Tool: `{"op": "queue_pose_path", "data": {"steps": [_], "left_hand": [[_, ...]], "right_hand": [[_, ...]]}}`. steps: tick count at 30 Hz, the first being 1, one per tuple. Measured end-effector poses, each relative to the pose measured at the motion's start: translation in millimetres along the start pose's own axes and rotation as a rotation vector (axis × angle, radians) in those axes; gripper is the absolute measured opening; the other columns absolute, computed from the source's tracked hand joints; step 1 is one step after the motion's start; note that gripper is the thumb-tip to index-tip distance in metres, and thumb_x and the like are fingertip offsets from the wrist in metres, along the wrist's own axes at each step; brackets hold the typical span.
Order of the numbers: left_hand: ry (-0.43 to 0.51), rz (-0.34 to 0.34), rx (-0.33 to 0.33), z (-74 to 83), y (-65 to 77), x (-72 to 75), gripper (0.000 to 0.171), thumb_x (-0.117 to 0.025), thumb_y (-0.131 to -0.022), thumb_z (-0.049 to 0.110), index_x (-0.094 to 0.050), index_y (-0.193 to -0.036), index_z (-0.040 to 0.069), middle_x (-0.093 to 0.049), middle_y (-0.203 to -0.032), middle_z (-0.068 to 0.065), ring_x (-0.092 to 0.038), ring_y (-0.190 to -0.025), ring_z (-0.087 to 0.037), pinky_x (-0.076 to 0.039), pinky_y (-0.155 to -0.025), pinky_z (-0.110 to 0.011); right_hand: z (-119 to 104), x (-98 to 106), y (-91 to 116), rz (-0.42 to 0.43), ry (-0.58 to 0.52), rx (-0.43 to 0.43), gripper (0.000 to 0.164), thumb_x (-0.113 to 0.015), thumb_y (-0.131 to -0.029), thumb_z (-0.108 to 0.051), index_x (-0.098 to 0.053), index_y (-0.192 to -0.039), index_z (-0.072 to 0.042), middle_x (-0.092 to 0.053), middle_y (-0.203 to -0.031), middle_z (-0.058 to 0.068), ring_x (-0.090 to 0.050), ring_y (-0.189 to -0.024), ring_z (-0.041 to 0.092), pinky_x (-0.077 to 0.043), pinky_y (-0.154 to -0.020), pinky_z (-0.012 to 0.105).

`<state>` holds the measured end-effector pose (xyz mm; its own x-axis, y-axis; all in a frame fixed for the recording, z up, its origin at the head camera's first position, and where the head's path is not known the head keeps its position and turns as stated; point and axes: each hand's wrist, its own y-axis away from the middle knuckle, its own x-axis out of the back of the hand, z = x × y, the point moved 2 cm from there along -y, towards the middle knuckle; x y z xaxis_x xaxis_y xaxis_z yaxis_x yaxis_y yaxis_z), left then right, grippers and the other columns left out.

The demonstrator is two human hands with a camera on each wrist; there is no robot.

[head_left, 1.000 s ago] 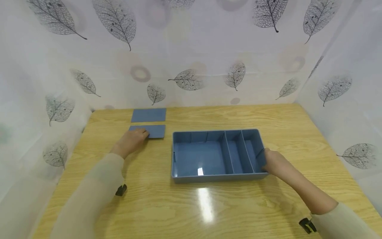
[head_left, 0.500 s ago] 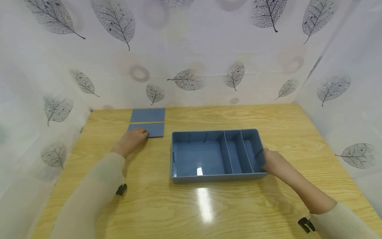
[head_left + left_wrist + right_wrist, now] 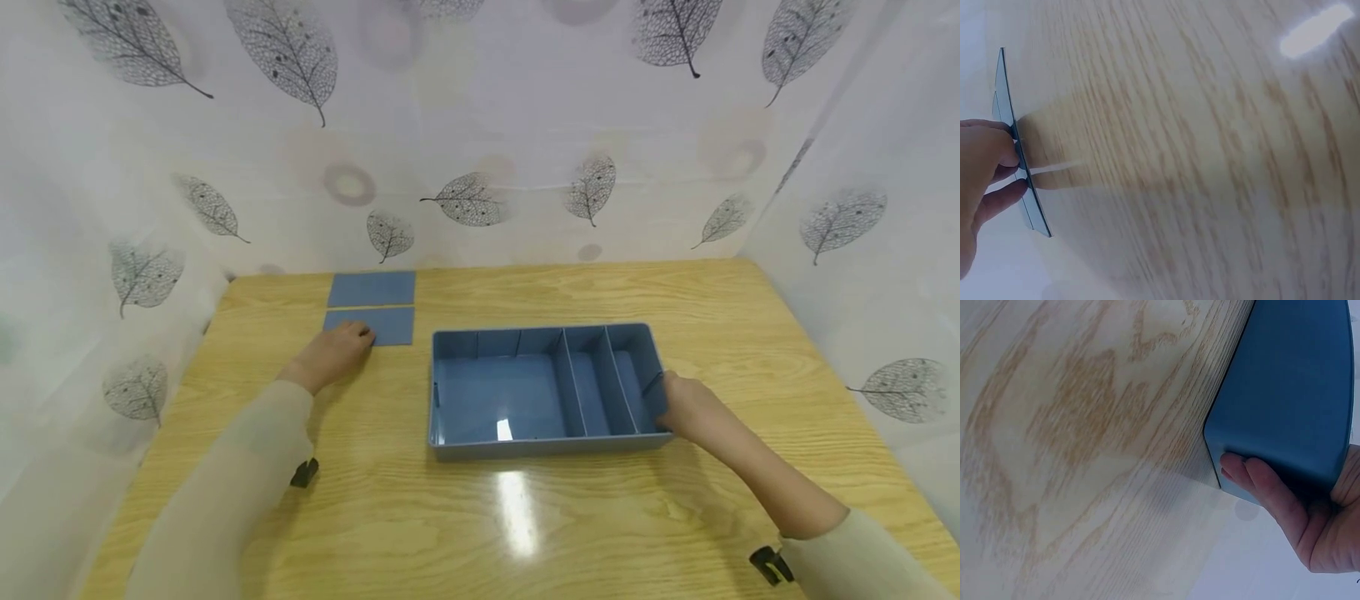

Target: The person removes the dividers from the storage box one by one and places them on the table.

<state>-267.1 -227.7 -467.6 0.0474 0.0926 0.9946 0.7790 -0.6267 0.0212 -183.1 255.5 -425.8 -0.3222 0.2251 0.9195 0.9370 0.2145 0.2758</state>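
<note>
Yellow wood-grain tabletop (image 3: 397, 525), with sliding room at 6 o'clock of a rectangular blue-grey compartmented tray (image 3: 498, 396). Right hand (image 3: 693, 408) at 3 o'clock, gripping the tray's end wall; fingers (image 3: 1269, 481) against the outside plain only from the right wrist, compartments only from the head. Left hand (image 3: 330, 354) toward 10 o'clock, bent fingers (image 3: 997, 147) set on a flat rectangular blue-grey panel (image 3: 393, 327); whether pinching, cannot tell. Across a thin gap, a matching farther panel (image 3: 372, 289), by the table's back edge. Farthest, at 12 o'clock, white leaf-print curtain (image 3: 517, 100).
</note>
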Motion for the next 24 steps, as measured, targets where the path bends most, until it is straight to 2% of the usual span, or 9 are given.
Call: {"op": "queue_pose_path", "data": {"steps": [3, 10, 16, 21, 24], "left_hand": [[0.016, -0.022, 0.015, 0.0, -1.5, 0.6, 0.028, -0.056, -0.087, -0.007, -0.061, -0.115, -0.008, -0.059, -0.112, -0.024, -0.059, -0.101, -0.037, -0.052, -0.088, -0.043], [0.026, -0.058, 0.059, 3.7, -2.7, 3.1, 0.027, -0.054, -0.092, -0.002, -0.061, -0.117, -0.007, -0.058, -0.109, -0.023, -0.059, -0.097, -0.036, -0.055, -0.080, -0.042], [0.043, -0.068, 0.068, 4.3, -2.7, 5.0, 0.027, -0.052, -0.092, -0.001, -0.060, -0.118, -0.008, -0.058, -0.110, -0.024, -0.059, -0.098, -0.037, -0.054, -0.083, -0.043], [0.063, -0.061, 0.061, 1.1, -5.0, 4.1, 0.027, -0.051, -0.093, 0.000, -0.061, -0.116, -0.008, -0.058, -0.108, -0.024, -0.059, -0.097, -0.037, -0.053, -0.083, -0.044], [0.064, -0.032, 0.052, -2.0, -4.6, 2.8, 0.026, -0.053, -0.091, 0.001, -0.062, -0.114, -0.007, -0.059, -0.105, -0.023, -0.061, -0.094, -0.036, -0.054, -0.081, -0.043]], "right_hand": [[0.6, -0.4, -0.1, 0.008, 0.007, 0.001, 0.042, -0.074, -0.068, 0.000, -0.045, -0.093, 0.019, -0.059, -0.078, 0.028, -0.060, -0.070, 0.035, -0.050, -0.059, 0.043], [1.5, -1.2, -0.2, 0.005, 0.001, -0.001, 0.043, -0.074, -0.069, 0.001, -0.045, -0.094, 0.019, -0.059, -0.079, 0.029, -0.061, -0.072, 0.037, -0.051, -0.061, 0.044], [3.3, -0.1, -0.6, 0.015, 0.009, 0.008, 0.044, -0.074, -0.068, 0.000, -0.045, -0.094, 0.019, -0.059, -0.078, 0.028, -0.060, -0.070, 0.036, -0.051, -0.059, 0.043], [4.3, -0.5, -0.8, 0.016, -0.004, 0.007, 0.043, -0.073, -0.068, 0.000, -0.045, -0.094, 0.019, -0.059, -0.078, 0.028, -0.060, -0.070, 0.036, -0.051, -0.059, 0.044], [3.7, -2.1, -0.5, 0.018, -0.010, 0.006, 0.041, -0.073, -0.068, 0.001, -0.046, -0.093, 0.018, -0.059, -0.078, 0.027, -0.060, -0.070, 0.035, -0.050, -0.060, 0.044]]}}
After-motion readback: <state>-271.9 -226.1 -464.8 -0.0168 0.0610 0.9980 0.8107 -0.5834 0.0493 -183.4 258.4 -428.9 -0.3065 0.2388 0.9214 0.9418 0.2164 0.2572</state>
